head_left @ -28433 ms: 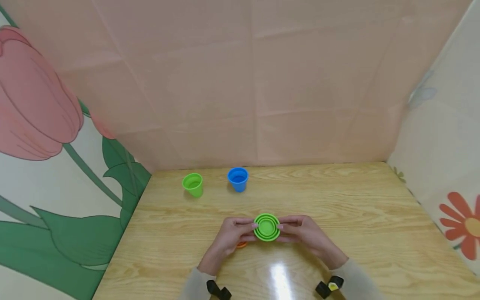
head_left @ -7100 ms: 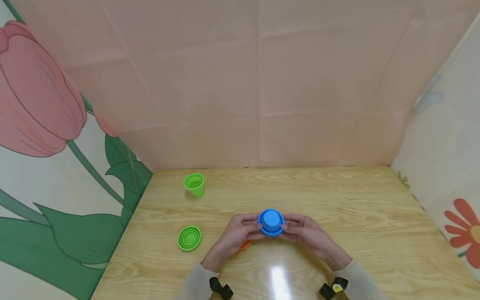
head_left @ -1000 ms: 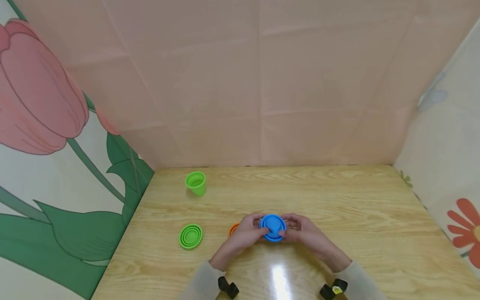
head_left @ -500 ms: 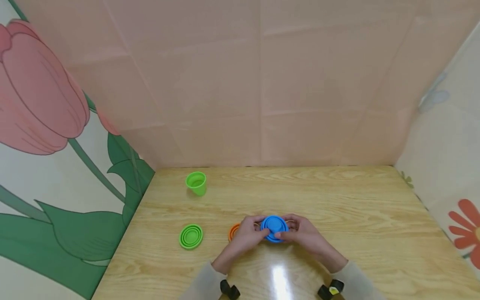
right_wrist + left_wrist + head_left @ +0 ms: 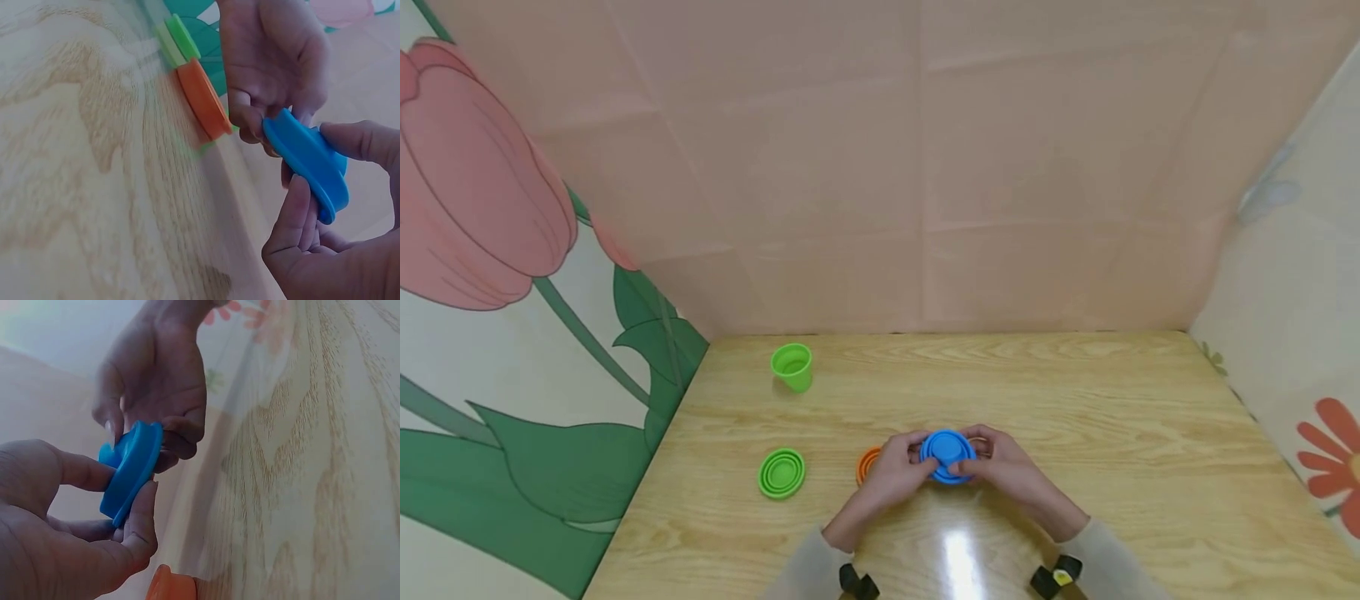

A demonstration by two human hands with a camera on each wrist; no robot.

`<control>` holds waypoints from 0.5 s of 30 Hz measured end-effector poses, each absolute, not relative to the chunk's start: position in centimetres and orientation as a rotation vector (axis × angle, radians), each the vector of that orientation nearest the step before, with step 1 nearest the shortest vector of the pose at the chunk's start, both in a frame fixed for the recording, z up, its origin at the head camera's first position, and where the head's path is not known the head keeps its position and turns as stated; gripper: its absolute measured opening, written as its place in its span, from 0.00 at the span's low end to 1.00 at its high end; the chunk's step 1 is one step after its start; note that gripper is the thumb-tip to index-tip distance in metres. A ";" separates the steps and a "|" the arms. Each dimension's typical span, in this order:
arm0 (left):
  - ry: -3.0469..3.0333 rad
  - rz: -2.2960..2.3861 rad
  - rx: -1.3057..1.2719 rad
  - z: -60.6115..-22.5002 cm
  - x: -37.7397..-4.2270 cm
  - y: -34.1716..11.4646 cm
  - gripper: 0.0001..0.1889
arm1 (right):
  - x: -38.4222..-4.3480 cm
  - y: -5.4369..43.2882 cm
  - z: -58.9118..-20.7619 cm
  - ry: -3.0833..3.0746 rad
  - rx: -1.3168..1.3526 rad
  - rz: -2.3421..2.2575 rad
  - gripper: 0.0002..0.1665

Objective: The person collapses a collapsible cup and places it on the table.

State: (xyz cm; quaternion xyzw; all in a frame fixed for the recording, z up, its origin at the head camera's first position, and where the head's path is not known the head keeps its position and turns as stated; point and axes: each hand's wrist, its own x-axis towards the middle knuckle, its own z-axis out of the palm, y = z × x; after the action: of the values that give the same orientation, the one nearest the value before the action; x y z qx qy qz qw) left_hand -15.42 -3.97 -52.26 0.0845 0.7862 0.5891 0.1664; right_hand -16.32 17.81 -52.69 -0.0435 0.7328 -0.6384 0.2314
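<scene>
Between both hands is a blue collapsible cup point(image 5: 950, 447), mostly flattened, its base facing up toward the head camera. My left hand point(image 5: 896, 467) grips its left side, thumb on the folded rings and fingers under the rim. From the right, my right hand point(image 5: 1003, 462) pinches it the same way, thumb near the base. In the left wrist view the blue cup point(image 5: 132, 469) looks bent and uneven, held above the table. The right wrist view shows the cup point(image 5: 309, 164) with part of its base bulging out on the thumb side.
An orange collapsed cup point(image 5: 868, 464) lies just left of my left hand, partly hidden by it. Farther left lies a flattened green cup point(image 5: 782, 473). A green cup point(image 5: 792, 367) stands expanded at the back left of the wooden table point(image 5: 1112, 417).
Earlier I held a flattened green cup, which now lies at left. The blue cup left its place at the back and went from base-raised to nearly flat. Over the last second, only thumbs shift slightly.
</scene>
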 end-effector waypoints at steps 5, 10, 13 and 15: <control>2.164 1.721 0.255 -52.2 -15.2 -4.3 0.26 | -16.2 17.6 -52.6 2.004 -0.107 -1.768 0.35; 2.061 1.770 0.219 -51.9 -15.1 -4.4 0.24 | -16.1 17.7 -52.9 2.084 -0.089 -1.743 0.30; 2.032 1.784 0.200 -51.8 -15.2 -4.3 0.24 | -16.1 18.0 -53.4 2.086 -0.100 -1.730 0.28; 2.024 1.792 0.190 -51.8 -15.4 -4.3 0.24 | -16.1 18.3 -53.6 2.041 -0.110 -1.737 0.29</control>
State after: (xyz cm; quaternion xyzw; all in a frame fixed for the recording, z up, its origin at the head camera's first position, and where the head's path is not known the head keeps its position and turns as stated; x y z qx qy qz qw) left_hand -15.35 -4.29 -51.84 0.0686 0.7295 0.6459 0.2142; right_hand -16.14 18.28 -53.60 -0.0400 0.7409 -0.6306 0.2276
